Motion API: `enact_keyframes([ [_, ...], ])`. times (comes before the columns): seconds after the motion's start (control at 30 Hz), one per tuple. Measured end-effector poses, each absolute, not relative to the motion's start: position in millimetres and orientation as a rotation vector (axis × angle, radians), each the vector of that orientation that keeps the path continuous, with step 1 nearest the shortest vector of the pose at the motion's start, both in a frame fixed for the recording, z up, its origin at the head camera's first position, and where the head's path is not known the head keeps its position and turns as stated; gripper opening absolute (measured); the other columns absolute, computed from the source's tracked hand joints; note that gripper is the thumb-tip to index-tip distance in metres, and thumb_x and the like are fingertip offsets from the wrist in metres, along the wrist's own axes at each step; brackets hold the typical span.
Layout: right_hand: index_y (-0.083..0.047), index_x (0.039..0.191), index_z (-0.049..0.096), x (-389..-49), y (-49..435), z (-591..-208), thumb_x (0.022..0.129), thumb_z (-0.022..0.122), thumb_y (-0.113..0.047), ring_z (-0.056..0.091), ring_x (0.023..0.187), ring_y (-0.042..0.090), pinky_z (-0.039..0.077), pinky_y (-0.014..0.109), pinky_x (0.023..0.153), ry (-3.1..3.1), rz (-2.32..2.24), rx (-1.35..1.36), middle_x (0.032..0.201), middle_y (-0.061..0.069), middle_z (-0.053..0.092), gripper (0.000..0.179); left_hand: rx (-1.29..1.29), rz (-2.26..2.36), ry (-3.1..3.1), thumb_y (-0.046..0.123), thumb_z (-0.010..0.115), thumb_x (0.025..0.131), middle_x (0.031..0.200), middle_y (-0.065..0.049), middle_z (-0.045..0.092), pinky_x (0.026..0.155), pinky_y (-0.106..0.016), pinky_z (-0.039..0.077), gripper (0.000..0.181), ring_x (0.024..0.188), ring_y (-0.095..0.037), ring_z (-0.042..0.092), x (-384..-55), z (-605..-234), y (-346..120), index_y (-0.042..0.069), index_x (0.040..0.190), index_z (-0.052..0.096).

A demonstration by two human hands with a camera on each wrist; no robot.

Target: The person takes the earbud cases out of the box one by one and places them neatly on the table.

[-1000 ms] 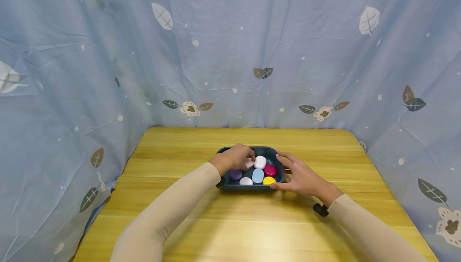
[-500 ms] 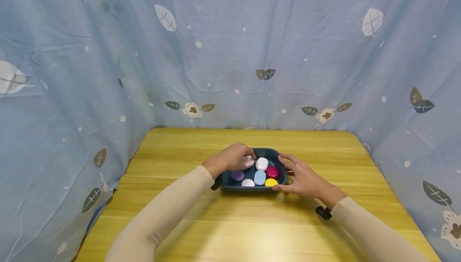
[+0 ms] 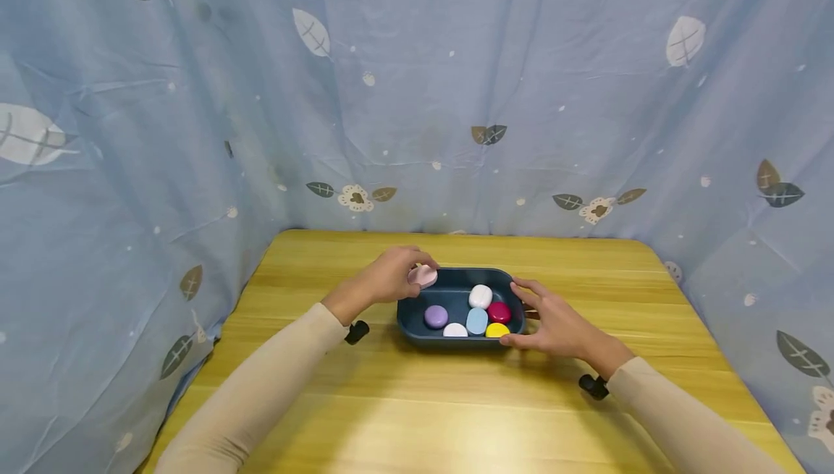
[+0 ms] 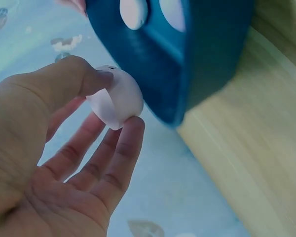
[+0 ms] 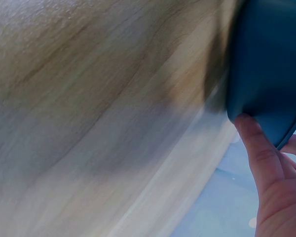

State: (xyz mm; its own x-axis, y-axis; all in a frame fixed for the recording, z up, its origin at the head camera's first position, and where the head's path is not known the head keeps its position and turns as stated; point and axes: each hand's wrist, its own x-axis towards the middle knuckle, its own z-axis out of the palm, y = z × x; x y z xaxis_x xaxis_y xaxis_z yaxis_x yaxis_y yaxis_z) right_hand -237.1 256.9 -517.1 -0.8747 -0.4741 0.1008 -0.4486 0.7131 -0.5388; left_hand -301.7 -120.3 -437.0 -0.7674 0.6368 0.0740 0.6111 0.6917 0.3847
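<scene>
The head view alone takes in the whole dark blue tray, an oblong with rounded corners and smooth walls, resting on the worktop. Six rounded pieces lie in it: a purple one toward the left, a white one and a yellow one partly hidden by the near wall, an oblong light blue one, a glossy crimson one and a second white one farther back. A seventh, the pale pink piece, is up at the tray's far left corner, pinched between the thumb and fingertips of the left hand. Only the left wrist view shows its underside toward the palm, with a flat, angular face; whether it touches the rim I cannot tell. That view cuts off the tray, leaving two pale pieces visible inside.

The right hand is spread wide and holds the tray's right end, thumb at the near corner, fingers at the far one. The right wrist view adds a fingertip against the smooth outer wall, and the worktop's streaked wood grain. Behind hangs a creased blue curtain printed with leaves and flowers
</scene>
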Motion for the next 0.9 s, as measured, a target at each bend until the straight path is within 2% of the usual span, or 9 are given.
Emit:
enact_keyframes([
  [0.1,0.008,0.174,0.046,-236.8,260.2,-516.7,0.092,0.096,-0.065,0.079,0.137,0.045,0.069,0.053,0.107,2.871,-0.883,-0.775,0.183,0.027,0.042,0.12,1.038,0.615,2.848,0.002,0.087,0.098,0.138,-0.011,0.08,0.084,-0.038,0.054,0.048,0.094,-0.024,0.062,-300.6,-435.8,-132.9,0.009,0.145,0.081],
  [0.33,0.008,0.173,0.047,-238.0,261.5,-519.1,0.092,0.096,-0.064,0.082,0.131,0.043,0.07,0.052,0.105,2.871,-0.886,-0.808,0.182,0.028,0.042,0.119,1.035,0.643,2.888,0.001,0.087,0.098,0.139,-0.013,0.081,0.087,-0.039,0.056,0.047,0.101,-0.028,0.067,-297.8,-438.0,-162.8,0.007,0.144,0.081],
  [0.47,0.007,0.174,0.047,-238.0,260.3,-519.9,0.091,0.096,-0.064,0.082,0.131,0.042,0.07,0.051,0.105,2.876,-0.886,-0.815,0.183,0.026,0.042,0.119,1.001,0.652,2.914,0.0,0.089,0.097,0.135,-0.014,0.081,0.086,-0.039,0.057,0.047,0.099,-0.027,0.066,-296.9,-443.6,-179.9,0.007,0.143,0.081],
  [0.63,0.005,0.174,0.047,-238.4,258.9,-520.8,0.092,0.094,-0.068,0.078,0.138,0.042,0.069,0.051,0.108,2.902,-0.849,-0.822,0.183,0.025,0.043,0.12,0.95,0.638,2.922,-0.003,0.089,0.096,0.133,-0.015,0.081,0.089,-0.04,0.059,0.048,0.101,-0.027,0.068,-297.9,-452.6,-195.1,0.007,0.142,0.082],
  [0.9,0.008,0.173,0.048,-239.3,260.0,-522.3,0.092,0.094,-0.067,0.08,0.136,0.042,0.07,0.051,0.106,2.926,-0.832,-0.843,0.181,0.027,0.045,0.119,0.898,0.61,2.864,-0.003,0.086,0.099,0.138,-0.012,0.082,0.096,-0.043,0.065,0.045,0.111,-0.026,0.073,-303.5,-474.6,-201.7,0.01,0.142,0.083],
])
